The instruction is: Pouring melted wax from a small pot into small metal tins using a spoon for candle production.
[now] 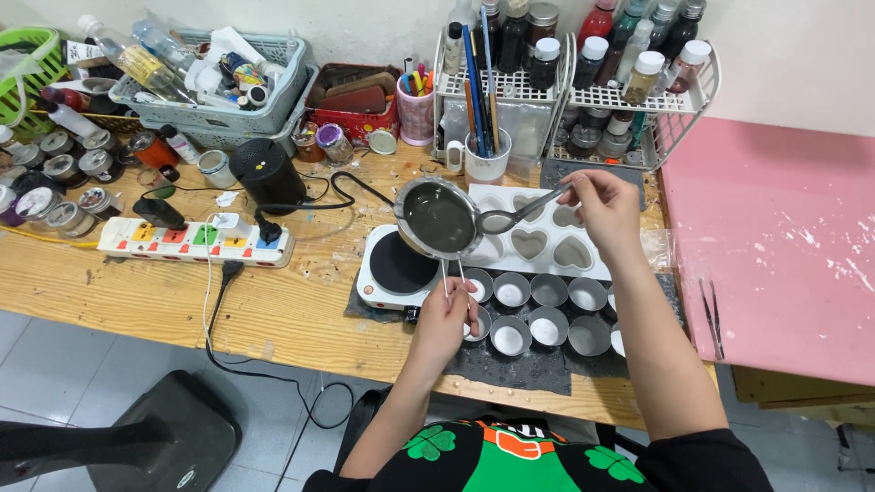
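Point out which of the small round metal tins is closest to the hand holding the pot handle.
The tin at the front left of the group, right beside the left hand. It is partly hidden behind the fingers, while the other tins sit clear to the right.

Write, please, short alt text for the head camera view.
A person's left hand holds a small metal pot by its handle above a white hot plate, while the right hand dips a spoon toward it, beside small round tins.

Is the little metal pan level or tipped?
Tipped. The left hand holds the pan by its handle above the hotplate, its inside tilted toward the camera, with a spoon at its rim.
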